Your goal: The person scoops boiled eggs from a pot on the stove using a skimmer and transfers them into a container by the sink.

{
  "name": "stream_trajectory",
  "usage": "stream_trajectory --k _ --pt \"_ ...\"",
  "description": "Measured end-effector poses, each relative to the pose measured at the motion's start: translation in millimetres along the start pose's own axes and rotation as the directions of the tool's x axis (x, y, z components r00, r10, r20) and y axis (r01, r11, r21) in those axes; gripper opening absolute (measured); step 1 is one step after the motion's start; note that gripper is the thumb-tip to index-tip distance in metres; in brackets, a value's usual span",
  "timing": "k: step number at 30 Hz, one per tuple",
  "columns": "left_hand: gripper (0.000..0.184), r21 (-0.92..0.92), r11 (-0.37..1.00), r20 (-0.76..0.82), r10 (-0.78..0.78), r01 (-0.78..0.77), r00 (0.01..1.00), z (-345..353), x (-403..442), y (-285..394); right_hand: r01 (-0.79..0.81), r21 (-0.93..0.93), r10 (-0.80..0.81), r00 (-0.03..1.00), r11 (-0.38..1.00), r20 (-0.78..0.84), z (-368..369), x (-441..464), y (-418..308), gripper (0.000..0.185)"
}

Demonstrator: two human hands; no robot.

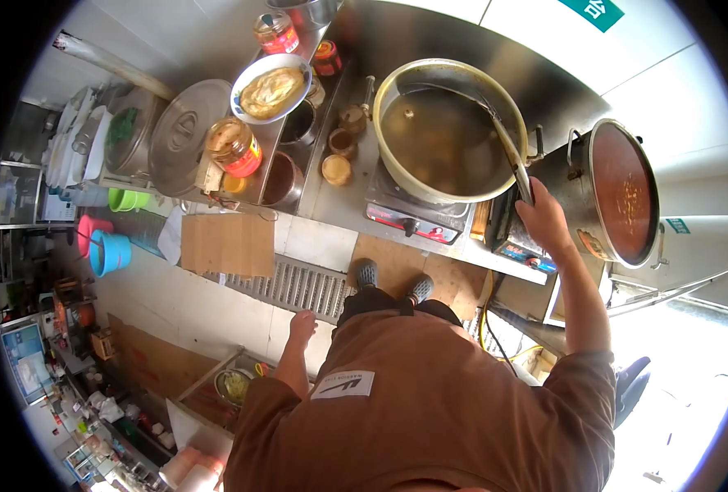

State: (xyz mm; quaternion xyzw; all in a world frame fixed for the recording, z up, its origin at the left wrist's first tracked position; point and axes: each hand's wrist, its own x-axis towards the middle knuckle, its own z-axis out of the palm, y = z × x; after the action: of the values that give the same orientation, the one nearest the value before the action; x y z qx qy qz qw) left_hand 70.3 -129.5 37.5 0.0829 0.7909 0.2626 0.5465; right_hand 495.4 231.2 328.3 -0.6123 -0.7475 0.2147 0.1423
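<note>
My right hand (542,215) is closed around the handle of a long ladle (509,146). The ladle leans over the right rim of a large pot (385,152) of brownish broth, its lower end inside the pot. That pot stands on a portable gas stove (413,222). Down at my left side hangs my left hand (302,325), away from the counter. Its fingers look partly curled and small in view, so whether they are apart or closed is unclear.
Right of the stove stands a tall pot (624,193) of red liquid. Jars, a bowl (271,88) of pale food and a metal lid (185,131) sit on the left shelf. Below are a cardboard sheet (228,245), a floor grate (298,287) and a blue bucket (111,253).
</note>
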Motion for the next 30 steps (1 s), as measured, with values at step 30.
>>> stream_trajectory --k 30 --pt "0.032 0.013 0.999 0.065 -0.038 0.037 0.997 -6.5 15.2 4.7 -0.543 0.489 0.314 0.822 0.682 0.475 -40.4 -21.5 -30.3 0.015"
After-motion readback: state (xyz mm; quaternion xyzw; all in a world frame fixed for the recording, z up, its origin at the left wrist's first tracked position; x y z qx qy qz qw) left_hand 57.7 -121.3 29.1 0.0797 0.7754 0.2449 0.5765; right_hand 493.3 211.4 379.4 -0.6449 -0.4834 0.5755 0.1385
